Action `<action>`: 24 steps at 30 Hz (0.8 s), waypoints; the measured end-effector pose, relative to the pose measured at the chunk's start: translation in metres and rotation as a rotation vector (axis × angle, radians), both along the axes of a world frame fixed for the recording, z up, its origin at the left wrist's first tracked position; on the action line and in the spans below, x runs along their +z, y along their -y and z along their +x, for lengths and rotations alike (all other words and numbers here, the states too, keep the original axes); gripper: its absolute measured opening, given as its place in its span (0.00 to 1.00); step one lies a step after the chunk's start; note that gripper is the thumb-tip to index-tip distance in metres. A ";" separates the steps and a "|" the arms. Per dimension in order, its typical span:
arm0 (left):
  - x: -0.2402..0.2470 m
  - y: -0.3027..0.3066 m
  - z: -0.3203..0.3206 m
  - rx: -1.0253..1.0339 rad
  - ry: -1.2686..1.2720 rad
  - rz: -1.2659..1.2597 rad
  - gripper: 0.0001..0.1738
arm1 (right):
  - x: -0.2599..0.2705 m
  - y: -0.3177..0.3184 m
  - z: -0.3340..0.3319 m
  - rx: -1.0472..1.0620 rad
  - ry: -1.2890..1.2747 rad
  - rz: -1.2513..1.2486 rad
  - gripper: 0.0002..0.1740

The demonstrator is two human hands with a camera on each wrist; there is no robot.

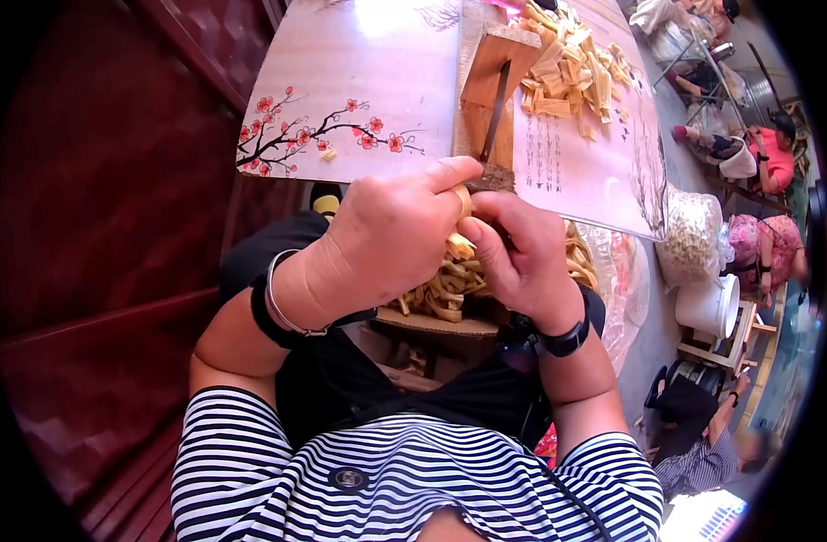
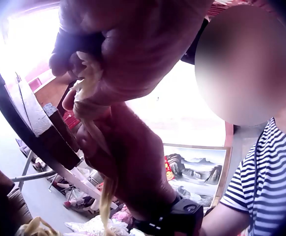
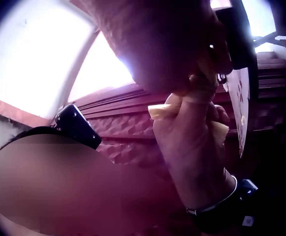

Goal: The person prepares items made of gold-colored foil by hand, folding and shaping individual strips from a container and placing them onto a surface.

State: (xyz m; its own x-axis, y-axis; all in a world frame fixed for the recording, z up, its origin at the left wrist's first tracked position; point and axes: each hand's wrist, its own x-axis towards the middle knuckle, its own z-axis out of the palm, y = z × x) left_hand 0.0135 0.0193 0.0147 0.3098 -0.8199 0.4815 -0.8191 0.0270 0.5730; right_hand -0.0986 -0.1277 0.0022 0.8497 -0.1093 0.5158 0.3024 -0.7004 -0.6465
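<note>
Both hands meet at the near edge of the table, just below an upright blade (image 1: 497,113) fixed in a wooden block (image 1: 504,54). My left hand (image 1: 386,230) grips a pale yellow, fibrous strip (image 1: 460,246), its end poking out below the fingers. Thumb and fingers of my right hand (image 1: 526,257) pinch the same strip from the other side. In the left wrist view the strip (image 2: 90,81) bends between the two hands and a length trails down. Pale ends (image 3: 163,111) stick out of the left hand in the right wrist view.
A heap of cut yellow pieces (image 1: 571,68) lies on the table (image 1: 359,81) beyond the block. More strips (image 1: 441,294) are piled below my hands, near my lap. A white bucket (image 1: 710,305) and a filled plastic bag (image 1: 692,230) stand at right, with several seated people beyond.
</note>
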 end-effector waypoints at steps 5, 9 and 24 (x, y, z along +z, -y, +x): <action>0.000 0.004 0.007 -0.141 -0.035 -0.107 0.03 | 0.012 -0.002 -0.008 -0.082 -0.310 0.136 0.11; 0.001 0.007 0.014 -0.277 -0.257 -0.302 0.02 | 0.019 0.001 -0.012 0.104 -0.590 0.744 0.21; 0.002 0.002 0.017 -0.314 -1.191 -0.039 0.03 | 0.014 0.011 -0.012 0.122 -0.719 1.064 0.22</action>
State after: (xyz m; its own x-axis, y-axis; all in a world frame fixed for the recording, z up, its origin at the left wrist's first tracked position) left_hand 0.0301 0.0171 0.0167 0.3647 -0.9292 0.0595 0.2588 0.1625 0.9522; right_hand -0.1103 -0.1391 0.0161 0.9324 -0.0843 -0.3515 -0.3191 0.2647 -0.9100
